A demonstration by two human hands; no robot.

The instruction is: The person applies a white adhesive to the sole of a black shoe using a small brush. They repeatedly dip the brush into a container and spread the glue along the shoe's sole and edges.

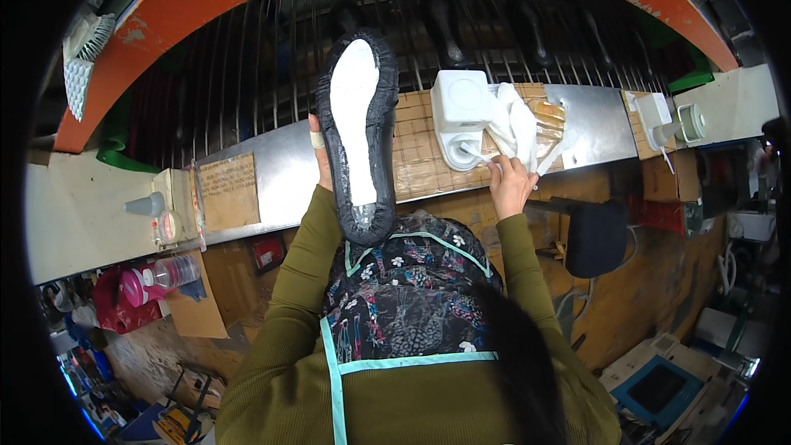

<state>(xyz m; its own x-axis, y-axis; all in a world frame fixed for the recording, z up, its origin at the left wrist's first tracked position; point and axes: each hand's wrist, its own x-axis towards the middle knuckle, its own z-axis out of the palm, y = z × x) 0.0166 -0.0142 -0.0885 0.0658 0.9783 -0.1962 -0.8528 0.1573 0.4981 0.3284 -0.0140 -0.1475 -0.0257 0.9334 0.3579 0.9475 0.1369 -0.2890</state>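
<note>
In my left hand (320, 148) a black shoe upper (383, 148) is held upright, bottom facing me, with the fingers wrapped behind its left side. Its gathered edge surrounds a long white insole board (354, 99). My right hand (512, 185) is at the bench edge, fingers pinched on a thin white stick (478, 155). The stick's other end reaches into the opening of a white plastic pot (455, 155); its tip is hidden. Crumpled white cloth (515, 119) lies just beyond the right hand.
Cardboard (416, 140) covers part of the metal bench (593, 119). Behind it runs a rack of metal rods (247, 91) with dark shoes (445, 29) on it, under an orange frame (198, 0). Another white pot (655, 111) stands at right; a dark seat (595, 239) is below the bench.
</note>
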